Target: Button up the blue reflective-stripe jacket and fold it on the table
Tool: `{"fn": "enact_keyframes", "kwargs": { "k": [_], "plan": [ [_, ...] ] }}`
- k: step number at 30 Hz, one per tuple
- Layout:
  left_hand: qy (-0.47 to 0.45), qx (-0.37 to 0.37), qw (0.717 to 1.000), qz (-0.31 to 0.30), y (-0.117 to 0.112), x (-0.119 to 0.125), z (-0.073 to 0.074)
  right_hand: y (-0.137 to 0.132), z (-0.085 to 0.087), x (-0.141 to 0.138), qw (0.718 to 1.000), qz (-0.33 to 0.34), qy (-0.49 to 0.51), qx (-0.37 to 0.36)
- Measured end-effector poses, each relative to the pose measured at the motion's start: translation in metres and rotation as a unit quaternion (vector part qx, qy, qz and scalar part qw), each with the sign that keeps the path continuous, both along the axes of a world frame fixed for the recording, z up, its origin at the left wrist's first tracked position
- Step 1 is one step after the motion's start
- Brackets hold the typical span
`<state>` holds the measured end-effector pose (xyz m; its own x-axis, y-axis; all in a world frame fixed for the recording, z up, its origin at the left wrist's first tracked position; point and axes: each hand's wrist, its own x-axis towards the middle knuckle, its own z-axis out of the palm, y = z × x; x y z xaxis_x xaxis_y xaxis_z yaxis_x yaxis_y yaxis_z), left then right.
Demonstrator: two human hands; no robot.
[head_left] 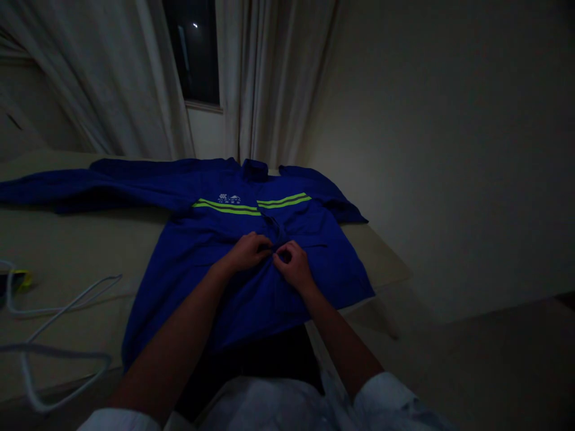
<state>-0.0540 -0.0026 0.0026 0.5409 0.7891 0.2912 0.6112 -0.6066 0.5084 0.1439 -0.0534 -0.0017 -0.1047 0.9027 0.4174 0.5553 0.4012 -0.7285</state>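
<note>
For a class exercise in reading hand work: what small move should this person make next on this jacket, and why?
Probably smooth the front edges together just below the hands: the left hand and right hand pinch the middle of the blue work jacket, and the cloth beneath them looks rumpled.

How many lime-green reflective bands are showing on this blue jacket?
2. Both cross the chest of the blue work jacket: one lime-green band on the picture's left, the other lime-green band on its right. More could be hidden on the underside.
</note>
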Motion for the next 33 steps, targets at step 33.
{"fn": "enact_keyframes", "kwargs": {
  "k": [33],
  "plan": [
    [0.023,-0.077,0.997,-0.016,-0.003,-0.002,0.015,-0.033,0.035,-0.008,0.917,-0.066,-0.394,-0.014]
  ]
}}
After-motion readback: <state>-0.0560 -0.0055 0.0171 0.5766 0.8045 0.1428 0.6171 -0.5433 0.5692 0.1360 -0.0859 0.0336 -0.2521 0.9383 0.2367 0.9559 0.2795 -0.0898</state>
